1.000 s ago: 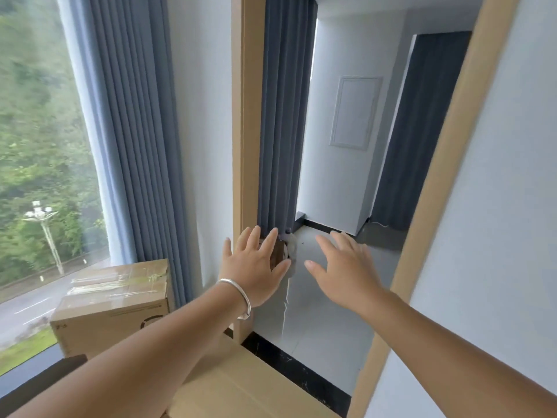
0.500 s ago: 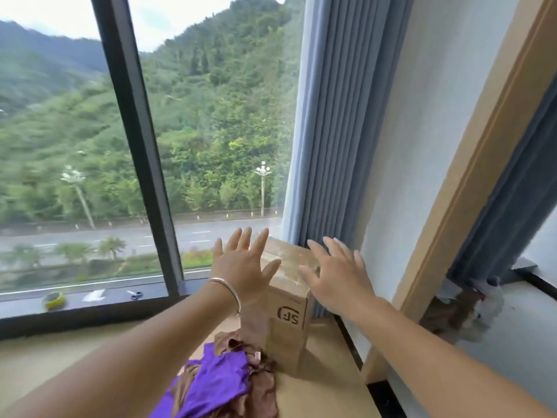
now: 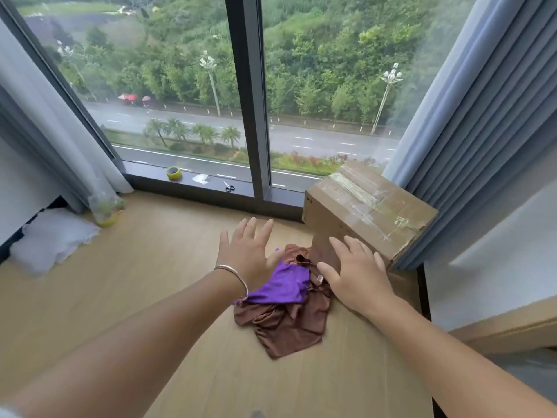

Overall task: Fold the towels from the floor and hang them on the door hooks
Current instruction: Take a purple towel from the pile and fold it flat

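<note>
A crumpled brown towel (image 3: 289,324) lies on the wooden floor (image 3: 135,297), and a purple towel (image 3: 281,283) is bunched on top of it. My left hand (image 3: 247,251), with a bracelet at the wrist, hovers over the pile's left edge, fingers spread and straight. My right hand (image 3: 355,273) is stretched out over the pile's right edge, fingers straight, holding nothing. No door hooks are in view.
A taped cardboard box (image 3: 370,206) stands right behind the towels, by the grey curtain (image 3: 482,131). On the window sill (image 3: 156,179) lie a tape roll (image 3: 174,173) and scissors (image 3: 229,186). White cloth (image 3: 51,236) and a plastic bag (image 3: 105,208) sit at the left.
The view has swung left and down, from the doorway to the window and floor. The towel pile has come into full view below both outstretched hands.
</note>
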`<move>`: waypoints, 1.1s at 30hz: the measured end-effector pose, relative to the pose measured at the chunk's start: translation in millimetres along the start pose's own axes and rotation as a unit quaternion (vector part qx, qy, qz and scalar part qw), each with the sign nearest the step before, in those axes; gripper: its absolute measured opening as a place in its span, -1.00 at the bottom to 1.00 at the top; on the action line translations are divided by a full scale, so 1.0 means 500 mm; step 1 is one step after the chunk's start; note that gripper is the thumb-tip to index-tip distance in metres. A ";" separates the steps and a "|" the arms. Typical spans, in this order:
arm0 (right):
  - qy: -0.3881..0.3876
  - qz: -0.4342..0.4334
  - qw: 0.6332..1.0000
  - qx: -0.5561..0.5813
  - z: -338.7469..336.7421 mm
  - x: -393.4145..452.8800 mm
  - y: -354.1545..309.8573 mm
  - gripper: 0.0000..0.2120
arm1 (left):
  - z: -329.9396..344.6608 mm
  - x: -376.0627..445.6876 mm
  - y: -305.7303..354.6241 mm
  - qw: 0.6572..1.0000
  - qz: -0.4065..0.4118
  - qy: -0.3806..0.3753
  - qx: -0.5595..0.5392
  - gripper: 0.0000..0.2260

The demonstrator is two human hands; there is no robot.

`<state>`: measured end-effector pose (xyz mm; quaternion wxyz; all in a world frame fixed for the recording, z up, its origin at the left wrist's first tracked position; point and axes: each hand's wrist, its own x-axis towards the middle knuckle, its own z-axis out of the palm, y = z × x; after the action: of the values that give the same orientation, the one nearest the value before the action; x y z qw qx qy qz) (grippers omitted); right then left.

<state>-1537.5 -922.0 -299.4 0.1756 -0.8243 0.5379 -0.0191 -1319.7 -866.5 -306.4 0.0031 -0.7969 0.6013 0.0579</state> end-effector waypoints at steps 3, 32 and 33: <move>-0.036 0.015 0.999 -0.001 0.060 0.030 0.007 -0.39 | 0.078 0.014 -0.019 0.999 -0.013 -0.027 -0.010 -0.38; -0.132 -0.069 0.986 -0.081 1.361 0.653 0.310 -0.37 | 1.453 0.431 -0.293 0.985 -0.093 -0.113 -0.095 -0.31; -0.121 -0.074 0.986 -0.083 1.398 0.681 0.328 -0.37 | 1.491 0.452 -0.295 0.986 -0.087 -0.104 -0.100 -0.31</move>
<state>-1384.4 -1097.0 -1059.2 0.1687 -0.8700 0.4496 0.1121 -1183.1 -986.4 -1077.9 -0.0092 -0.8323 0.5169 0.2000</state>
